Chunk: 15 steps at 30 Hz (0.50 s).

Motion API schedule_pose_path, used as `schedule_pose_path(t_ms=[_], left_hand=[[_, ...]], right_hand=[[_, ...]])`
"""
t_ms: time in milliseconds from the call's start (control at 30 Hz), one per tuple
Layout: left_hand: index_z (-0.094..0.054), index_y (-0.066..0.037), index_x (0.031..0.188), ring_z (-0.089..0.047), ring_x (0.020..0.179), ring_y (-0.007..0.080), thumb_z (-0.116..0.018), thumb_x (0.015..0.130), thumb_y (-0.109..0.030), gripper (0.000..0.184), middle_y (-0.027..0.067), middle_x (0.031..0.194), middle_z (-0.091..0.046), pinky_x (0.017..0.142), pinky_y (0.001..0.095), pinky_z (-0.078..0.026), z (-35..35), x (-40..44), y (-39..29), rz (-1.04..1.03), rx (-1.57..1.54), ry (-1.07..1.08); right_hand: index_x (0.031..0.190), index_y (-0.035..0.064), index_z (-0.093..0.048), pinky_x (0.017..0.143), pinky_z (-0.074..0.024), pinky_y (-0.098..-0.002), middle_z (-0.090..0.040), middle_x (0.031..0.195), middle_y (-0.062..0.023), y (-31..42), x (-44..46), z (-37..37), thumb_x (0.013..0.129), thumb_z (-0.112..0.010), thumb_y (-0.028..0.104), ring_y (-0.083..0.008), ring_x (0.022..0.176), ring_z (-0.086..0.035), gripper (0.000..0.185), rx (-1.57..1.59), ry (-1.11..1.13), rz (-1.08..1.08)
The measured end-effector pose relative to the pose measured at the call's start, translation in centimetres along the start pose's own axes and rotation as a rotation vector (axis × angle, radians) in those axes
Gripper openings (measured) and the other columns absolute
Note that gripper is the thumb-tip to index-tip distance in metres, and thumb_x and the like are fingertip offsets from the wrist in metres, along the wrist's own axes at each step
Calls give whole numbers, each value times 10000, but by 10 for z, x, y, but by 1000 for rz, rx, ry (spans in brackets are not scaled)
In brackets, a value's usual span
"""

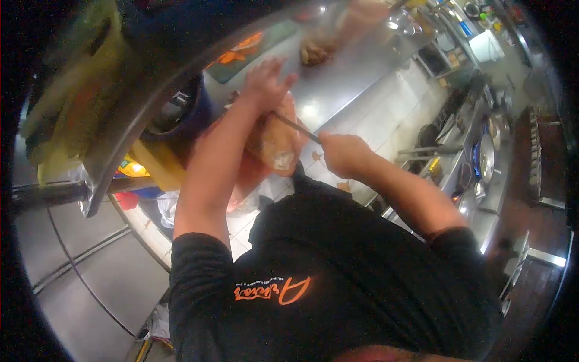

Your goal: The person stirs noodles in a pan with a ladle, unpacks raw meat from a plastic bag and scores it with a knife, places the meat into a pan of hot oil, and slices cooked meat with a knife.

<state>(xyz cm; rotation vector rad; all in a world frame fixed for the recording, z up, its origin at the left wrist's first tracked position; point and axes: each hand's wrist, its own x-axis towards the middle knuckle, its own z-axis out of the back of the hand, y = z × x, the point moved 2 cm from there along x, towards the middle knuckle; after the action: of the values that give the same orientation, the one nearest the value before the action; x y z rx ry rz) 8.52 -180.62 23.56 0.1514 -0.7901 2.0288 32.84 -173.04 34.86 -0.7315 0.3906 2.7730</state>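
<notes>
A kitchen surrounds the scene, with a pale tiled floor [392,99] below and, off to the right, a stove [491,205] where blue flame shows beside a round pan [487,157]. A white bucket [485,46] stands farther back, at the upper right. The steel desk [350,78] runs away from the person, its long right edge bordering the tiles.

At the near end of this desk lies a large golden-brown piece of meat [268,140], with a whitish patch on the end toward the person; exactly what it rests on is unclear. The left hand [265,85] is over its far end, fingers spread and thumb held out to the side; how firmly it presses cannot be told. The right hand [344,155] is closed around the handle of a knife [300,128], whose blade slants up and left across the meat, its tip near the left wrist.

Beyond the left hand, toward the desk's left edge, a green board [226,73] carries orange slices [234,55]. A smaller brown chunk [315,54] sits farther along the desk, to the right of the board. A dark blue tub [202,105] stands left of the left forearm, partly under a shelf [129,142].
</notes>
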Motion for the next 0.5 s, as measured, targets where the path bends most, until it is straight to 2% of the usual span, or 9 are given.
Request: schedule_pose_path(t_ms=[67,133,200,400,500], left_hand=[[-461,-108,1442,-446,1353,376,-402,954,-666,744,186,1473,-471,1129,512,-315,-18,-5,19,-71,85,52],[-465,-92,1440,-444,1357,371,-378,958,-678,764,190,1468,-475,1135,510,-309,-32,-8,30,-34,60,92],[-472,-81,1435,-444,1359,368,-362,957,-689,781,196,1462,-480,1139,507,-306,-15,-7,18,106,-67,120],[-496,-80,1418,-480,1325,366,-359,968,-665,751,187,1430,-520,1114,509,-335,-8,-11,16,154,-42,199],[-508,-78,1406,-520,1269,389,-398,984,-607,686,187,1394,-550,1078,517,-369,-19,-10,24,189,-35,228]], right_hand=[[1054,15,-550,788,-503,-521,-687,919,-222,-2,3,-2,936,-490,138,-425,895,-661,181,7,6,16],[1057,17,-550,786,-502,-521,-687,928,-221,-6,9,-5,944,-498,151,-425,901,-661,183,3,38,32],[1060,19,-549,782,-502,-522,-688,939,-219,-10,20,-7,952,-504,163,-425,906,-661,185,-11,87,47],[1126,25,-551,771,-521,-518,-696,959,-207,0,24,-4,949,-491,143,-414,889,-676,221,73,118,-14],[1162,33,-554,762,-534,-507,-699,982,-199,-4,26,-2,940,-487,134,-405,895,-683,253,3,160,77]])
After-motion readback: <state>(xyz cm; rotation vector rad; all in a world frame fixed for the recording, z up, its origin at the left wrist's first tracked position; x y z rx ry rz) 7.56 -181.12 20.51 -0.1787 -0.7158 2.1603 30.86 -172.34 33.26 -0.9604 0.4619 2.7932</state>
